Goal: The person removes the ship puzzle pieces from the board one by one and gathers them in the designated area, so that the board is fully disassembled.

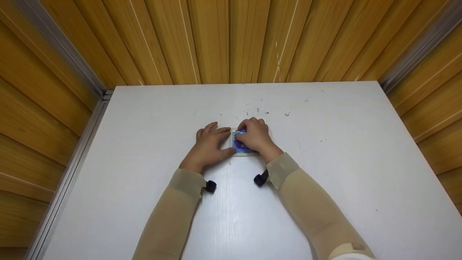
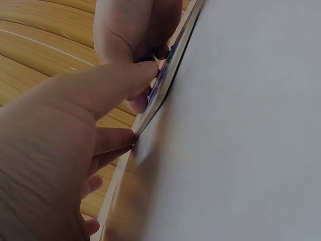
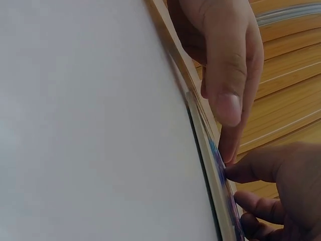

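Observation:
A small flat board [image 1: 247, 154] with a pale rim and a blue and purple picture lies on the table. My left hand [image 1: 210, 146] is at its left side, with the index finger at the far corner and the thumb on the near corner; these fingers are fairly straight. Over the picture is my right hand [image 1: 255, 135], its fingers bent and its thumb and fingertips down at the printed surface. The right wrist view shows the board [image 3: 208, 160] edge-on, with the fingertips of both hands close together. Whether the right fingertips pinch a loose part is hidden.
The white table [image 1: 343, 173] extends around the board on all sides. Dark specks and scuffs [image 1: 258, 110] mark its surface beyond the hands. Wood-patterned panels [image 1: 231, 43] stand behind and beside the table. A black wrist camera [image 1: 260, 180] sticks out from the right sleeve.

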A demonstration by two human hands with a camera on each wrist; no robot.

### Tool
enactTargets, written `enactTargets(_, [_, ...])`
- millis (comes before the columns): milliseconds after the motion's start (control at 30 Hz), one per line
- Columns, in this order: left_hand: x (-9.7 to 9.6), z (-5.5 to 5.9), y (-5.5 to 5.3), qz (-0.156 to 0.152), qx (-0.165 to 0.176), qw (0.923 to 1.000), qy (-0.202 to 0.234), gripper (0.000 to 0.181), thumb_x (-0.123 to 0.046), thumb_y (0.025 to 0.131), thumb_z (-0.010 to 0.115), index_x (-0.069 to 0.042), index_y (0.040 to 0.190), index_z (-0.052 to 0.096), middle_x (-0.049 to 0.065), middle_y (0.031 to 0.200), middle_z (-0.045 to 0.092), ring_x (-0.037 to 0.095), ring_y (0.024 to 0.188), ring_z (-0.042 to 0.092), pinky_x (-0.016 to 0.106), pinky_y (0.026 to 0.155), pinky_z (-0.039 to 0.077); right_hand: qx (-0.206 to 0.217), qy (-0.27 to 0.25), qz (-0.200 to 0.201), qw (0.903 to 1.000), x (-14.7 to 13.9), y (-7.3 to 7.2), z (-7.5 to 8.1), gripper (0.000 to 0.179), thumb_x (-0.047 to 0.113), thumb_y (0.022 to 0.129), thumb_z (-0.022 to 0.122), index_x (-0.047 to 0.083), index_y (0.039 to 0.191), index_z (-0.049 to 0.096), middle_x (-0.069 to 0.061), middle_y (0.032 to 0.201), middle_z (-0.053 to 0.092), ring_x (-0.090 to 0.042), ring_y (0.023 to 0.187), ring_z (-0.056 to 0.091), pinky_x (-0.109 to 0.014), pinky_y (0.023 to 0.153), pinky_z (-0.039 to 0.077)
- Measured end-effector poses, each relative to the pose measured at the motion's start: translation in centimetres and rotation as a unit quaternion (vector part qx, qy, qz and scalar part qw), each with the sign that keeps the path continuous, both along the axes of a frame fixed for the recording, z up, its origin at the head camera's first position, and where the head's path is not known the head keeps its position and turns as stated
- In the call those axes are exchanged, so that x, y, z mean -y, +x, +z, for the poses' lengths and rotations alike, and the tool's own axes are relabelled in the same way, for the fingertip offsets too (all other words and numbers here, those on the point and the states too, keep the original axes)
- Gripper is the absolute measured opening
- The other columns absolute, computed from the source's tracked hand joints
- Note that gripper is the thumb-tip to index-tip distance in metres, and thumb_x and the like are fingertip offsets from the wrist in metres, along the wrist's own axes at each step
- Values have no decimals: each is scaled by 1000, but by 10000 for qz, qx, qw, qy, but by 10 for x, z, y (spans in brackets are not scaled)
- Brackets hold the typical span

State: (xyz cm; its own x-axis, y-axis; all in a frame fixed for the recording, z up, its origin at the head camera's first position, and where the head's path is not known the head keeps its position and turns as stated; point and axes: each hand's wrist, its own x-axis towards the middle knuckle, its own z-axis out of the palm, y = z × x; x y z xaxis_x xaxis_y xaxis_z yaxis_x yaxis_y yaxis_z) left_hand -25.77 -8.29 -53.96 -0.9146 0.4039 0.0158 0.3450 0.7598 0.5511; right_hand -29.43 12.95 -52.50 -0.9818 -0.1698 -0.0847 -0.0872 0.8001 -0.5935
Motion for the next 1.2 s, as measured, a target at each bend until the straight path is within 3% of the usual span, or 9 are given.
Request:
enactTargets(200, [-12, -1, 1, 461, -229, 9986, -79, 60, -46, 106, 78, -15, 156, 69, 0, 168, 63, 34, 172, 32, 72, 133, 21, -98, 215, -292, 9993, 7, -1, -2, 32, 37, 96, 79, 11, 113, 83, -14, 129, 74, -41, 130, 59, -59, 121, 41])
enactTargets(367, [-15, 0, 3, 682, -161, 9975, -56, 58, -45, 104, 81, -17, 154, 72, -2, 167, 64, 34, 172, 34, 73, 132, 22, -84, 350, -469, 9982, 14, -2, 0, 33, 40, 94, 80, 11, 109, 83, -15, 127, 75, -41, 129, 60, -58, 119, 41])
enactTargets(733, [-17, 4, 2, 772, -78, 9970, 16, 49, -43, 102, 84, -21, 145, 78, -1, 165, 66, 35, 170, 36, 70, 130, 23, -27, 585, -772, 9953, 24, 0, 4, 44, 51, 90, 84, 9, 103, 79, -14, 120, 74, -39, 122, 59, -56, 114, 42])
enactTargets(1200, [-16, 3, 1, 821, -137, 9965, 61, 47, -48, 101, 84, -23, 140, 81, -4, 163, 68, 35, 167, 39, 69, 128, 23, -210, 566, -721, 9956, 28, 0, 2, 37, 49, 91, 85, 14, 102, 82, -8, 119, 78, -37, 119, 62, -62, 109, 40])
